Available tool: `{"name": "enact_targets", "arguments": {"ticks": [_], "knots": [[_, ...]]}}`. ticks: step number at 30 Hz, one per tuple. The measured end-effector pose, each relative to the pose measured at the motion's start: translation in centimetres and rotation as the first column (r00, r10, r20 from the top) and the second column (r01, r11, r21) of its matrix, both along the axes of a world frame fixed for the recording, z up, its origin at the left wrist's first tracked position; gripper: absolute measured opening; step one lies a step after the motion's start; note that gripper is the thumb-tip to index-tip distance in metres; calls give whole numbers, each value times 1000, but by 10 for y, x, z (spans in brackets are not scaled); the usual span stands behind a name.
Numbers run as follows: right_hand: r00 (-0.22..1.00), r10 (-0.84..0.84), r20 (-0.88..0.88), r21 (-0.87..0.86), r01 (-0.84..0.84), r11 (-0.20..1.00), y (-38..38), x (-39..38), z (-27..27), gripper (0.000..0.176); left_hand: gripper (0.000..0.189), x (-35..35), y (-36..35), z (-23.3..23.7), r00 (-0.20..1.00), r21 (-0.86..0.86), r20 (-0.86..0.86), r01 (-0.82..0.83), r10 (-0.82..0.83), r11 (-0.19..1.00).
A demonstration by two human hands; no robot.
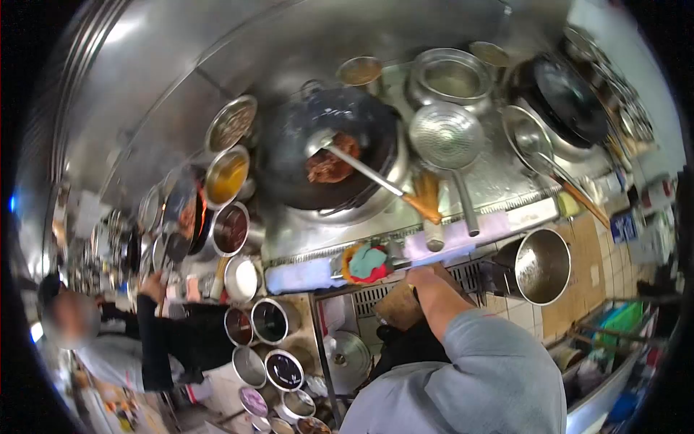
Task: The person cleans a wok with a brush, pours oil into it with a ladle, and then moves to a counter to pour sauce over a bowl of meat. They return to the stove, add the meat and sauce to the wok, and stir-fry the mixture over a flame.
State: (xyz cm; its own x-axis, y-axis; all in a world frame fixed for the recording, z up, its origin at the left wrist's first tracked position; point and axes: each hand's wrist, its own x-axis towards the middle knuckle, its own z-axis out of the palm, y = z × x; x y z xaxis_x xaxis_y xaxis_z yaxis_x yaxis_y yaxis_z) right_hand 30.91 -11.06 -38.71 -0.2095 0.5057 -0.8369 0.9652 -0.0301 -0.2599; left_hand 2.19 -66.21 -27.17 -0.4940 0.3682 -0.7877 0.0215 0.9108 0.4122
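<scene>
Head cam: R hand (421,275) is low at the stove (499,177) front, just beside a bunched multicol. cloth (369,263); can't tell if the fingers are spread or gripping sth. L hand's out of view. Big black wok (285,155) sits on the stove w/ red-brown food (325,171) in it; a ladle (367,169) lies across, its wooden-handled end past the rim. Strainer (447,136) to its R. Far L, a co-worker (116,358) has one hand (152,287) near flames (199,210).
</scene>
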Motion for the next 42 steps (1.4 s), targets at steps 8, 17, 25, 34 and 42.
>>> {"name": "enact_targets", "arguments": {"ticks": [8,17,25,34,42], "knots": [[999,13,-41,-22,-14,1000,-17,0,-13,42,42,-7,70,17,962,142,48,261,-270,955],[995,84,-45,-15,-85,996,-14,-4,-10,49,37,-41,19,-49,881,153,-56,472,-469,868],[975,218,-51,97,-213,972,-14,4,50,42,38,-13,-1,-57,959,2,4,284,-284,959],[928,368,-51,51,-366,929,-8,1,26,45,39,4,0,-45,979,-38,21,204,-203,978],[964,262,-54,-15,-263,965,-7,2,12,44,40,4,8,-38,984,-60,25,179,-178,982]]}}
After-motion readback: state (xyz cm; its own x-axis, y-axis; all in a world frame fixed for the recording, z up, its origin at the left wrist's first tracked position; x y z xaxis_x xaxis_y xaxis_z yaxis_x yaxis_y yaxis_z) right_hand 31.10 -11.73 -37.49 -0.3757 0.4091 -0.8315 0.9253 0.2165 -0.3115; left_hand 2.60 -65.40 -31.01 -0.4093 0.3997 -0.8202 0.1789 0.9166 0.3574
